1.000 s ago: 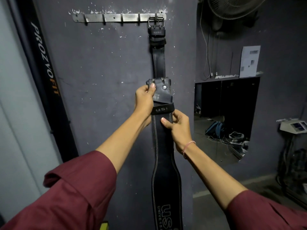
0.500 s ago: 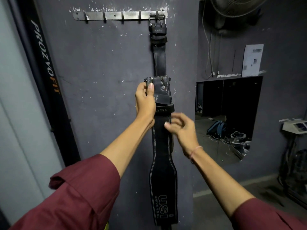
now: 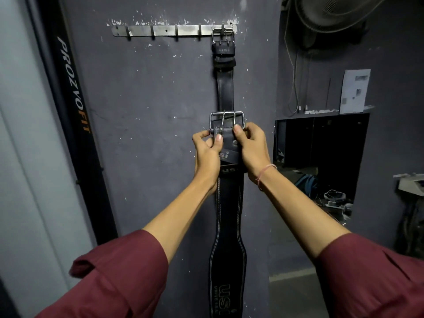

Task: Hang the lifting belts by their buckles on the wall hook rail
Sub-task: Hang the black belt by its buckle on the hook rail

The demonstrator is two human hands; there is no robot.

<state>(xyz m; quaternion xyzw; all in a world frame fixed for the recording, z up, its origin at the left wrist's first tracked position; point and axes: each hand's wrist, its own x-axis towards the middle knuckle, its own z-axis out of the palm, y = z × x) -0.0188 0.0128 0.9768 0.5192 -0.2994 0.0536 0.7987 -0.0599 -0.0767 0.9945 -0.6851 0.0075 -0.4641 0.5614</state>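
Left grip: the left hand (image 3: 207,152) is pinching the strap end just under the left side of the buckle (image 3: 227,121), with the thumb on the front face and the fingers curled at the edge.
Right grip: the right hand (image 3: 252,150) is clamping the right side of the same strap end, with the thumb pressing just below the buckle frame.
Reason for hold: both grips are sitting beneath the frame and leaving the steel loop standing upright and clear above the fingers, presumably so that a hook can pass through it.
Held item: the second belt (image 3: 228,226) is hanging straight down from the grips, between the forearms.
Relation to hung item: it is overlapping the first belt (image 3: 224,88), which is hanging by its own buckle (image 3: 223,35) from the hook at the right end of the hook rail (image 3: 165,30).
Gap to target: the held buckle is sitting well below the rail, and the free hooks (image 3: 200,35) are lying above and to the left.
Judgement: one belt is hanging, and raising the second and shifting it left appears to be the outstanding work.
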